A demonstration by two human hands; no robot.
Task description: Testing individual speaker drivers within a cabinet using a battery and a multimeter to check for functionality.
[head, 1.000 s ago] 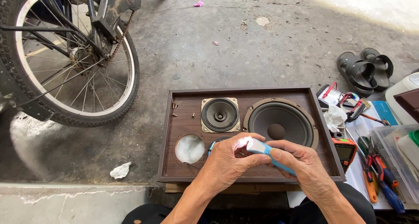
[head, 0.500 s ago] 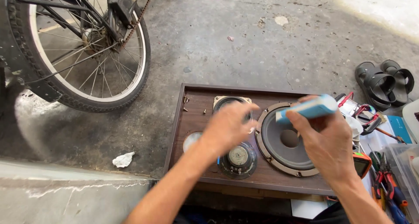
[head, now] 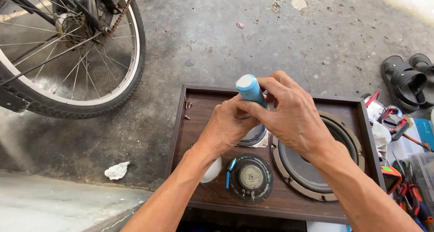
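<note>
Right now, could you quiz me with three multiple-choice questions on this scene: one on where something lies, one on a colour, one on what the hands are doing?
1. Where is the bicycle wheel?
A. upper left
B. lower right
C. on the speaker box

2. What colour is the tool handle?
A. red
B. light blue
C. green

3. How is the handle held?
A. lying loose
B. by one hand
C. by both hands

Answers: 1 A, it stands beyond the speaker box. 2 B, blue with a pale end. 3 C, left hand and right hand wrap it.
</note>
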